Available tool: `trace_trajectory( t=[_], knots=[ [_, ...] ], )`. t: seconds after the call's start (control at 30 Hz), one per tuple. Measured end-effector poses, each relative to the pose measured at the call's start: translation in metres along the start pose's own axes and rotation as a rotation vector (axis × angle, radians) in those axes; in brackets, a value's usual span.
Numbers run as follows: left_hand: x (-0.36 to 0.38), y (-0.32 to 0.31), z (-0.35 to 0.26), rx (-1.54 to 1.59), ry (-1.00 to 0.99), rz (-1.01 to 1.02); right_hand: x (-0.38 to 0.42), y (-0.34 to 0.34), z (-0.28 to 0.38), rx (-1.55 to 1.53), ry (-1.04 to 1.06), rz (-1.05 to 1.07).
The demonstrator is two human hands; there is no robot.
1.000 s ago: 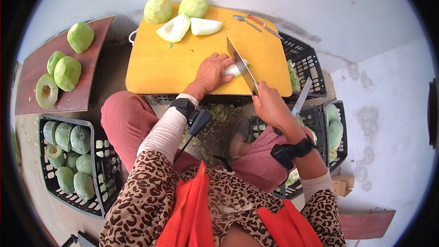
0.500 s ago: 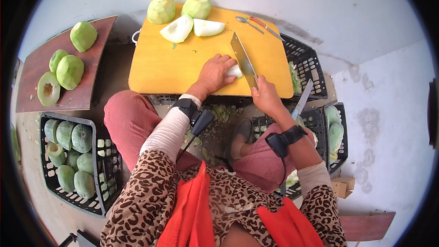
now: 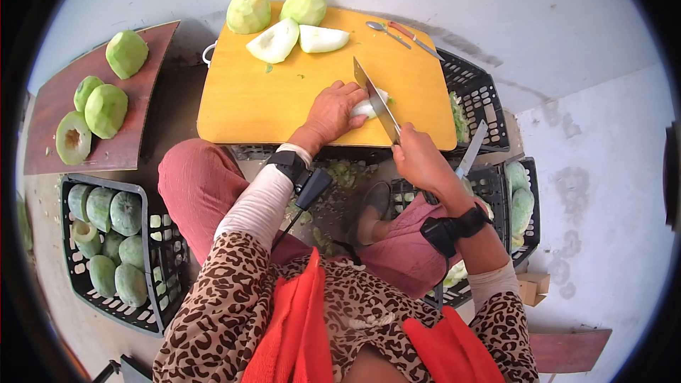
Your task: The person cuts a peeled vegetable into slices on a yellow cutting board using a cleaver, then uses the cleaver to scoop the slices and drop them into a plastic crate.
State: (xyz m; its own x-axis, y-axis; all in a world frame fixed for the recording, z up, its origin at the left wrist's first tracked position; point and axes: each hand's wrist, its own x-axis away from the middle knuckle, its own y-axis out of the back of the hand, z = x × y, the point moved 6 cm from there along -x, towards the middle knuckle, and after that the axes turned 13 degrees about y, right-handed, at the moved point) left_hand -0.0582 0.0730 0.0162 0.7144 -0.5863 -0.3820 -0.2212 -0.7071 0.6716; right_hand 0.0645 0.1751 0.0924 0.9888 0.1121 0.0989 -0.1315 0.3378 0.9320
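Observation:
On the yellow board (image 3: pixel 255 103), my left hand (image 3: pixel 332 113) presses down on a white piece of winter melon (image 3: pixel 364 108), its fingers curled over the near side. My right hand (image 3: pixel 418 154) is wrapped round the handle of a cleaver (image 3: pixel 376 98). The blade slants across the melon piece, just right of my left fingertips, and a bit of white flesh shows beyond it. Further back lie two cut wedges, one a hollowed melon wedge (image 3: pixel 274 41) and the other a flat-lying melon wedge (image 3: pixel 323 39). Two peeled melons (image 3: pixel 248 13) stand behind them.
A spoon (image 3: pixel 376 26) and a red-handled peeling knife (image 3: pixel 411 37) lie at the board's far right. Peeled melons (image 3: pixel 106 111) sit on a brown board at left, above a black crate (image 3: pixel 147 241) of unpeeled ones. Another knife (image 3: pixel 472 149) leans by the right-hand crates.
The cleaver has shifted slightly left and nearer my left fingers, and white melon now shows on its right side. My right forearm has turned a little. My left hand stays on the piece.

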Motion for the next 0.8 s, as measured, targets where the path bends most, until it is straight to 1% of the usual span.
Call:
trace_trajectory(
  t=[0.2,0.27,0.37,0.5,0.63,0.8],
  knots=[
    [0.001,0.002,-0.002,0.018,0.035,0.014,-0.030,-0.027,-0.022,0.060,-0.036,-0.104],
    [0.001,0.002,-0.001,0.018,0.014,0.004,-0.033,-0.029,-0.025,0.063,-0.034,-0.124],
    [0.002,-0.001,0.000,0.011,-0.001,-0.010,-0.027,-0.023,-0.031,0.015,-0.029,-0.176],
    [0.002,0.002,0.000,0.023,-0.008,-0.034,-0.008,-0.002,-0.009,-0.054,-0.005,-0.249],
    [0.002,0.002,-0.001,0.025,-0.007,-0.017,0.007,0.014,0.016,-0.030,-0.043,-0.111],
    [0.002,0.000,0.001,0.022,-0.008,-0.004,0.007,0.015,0.011,-0.031,-0.065,-0.002]
  ],
)
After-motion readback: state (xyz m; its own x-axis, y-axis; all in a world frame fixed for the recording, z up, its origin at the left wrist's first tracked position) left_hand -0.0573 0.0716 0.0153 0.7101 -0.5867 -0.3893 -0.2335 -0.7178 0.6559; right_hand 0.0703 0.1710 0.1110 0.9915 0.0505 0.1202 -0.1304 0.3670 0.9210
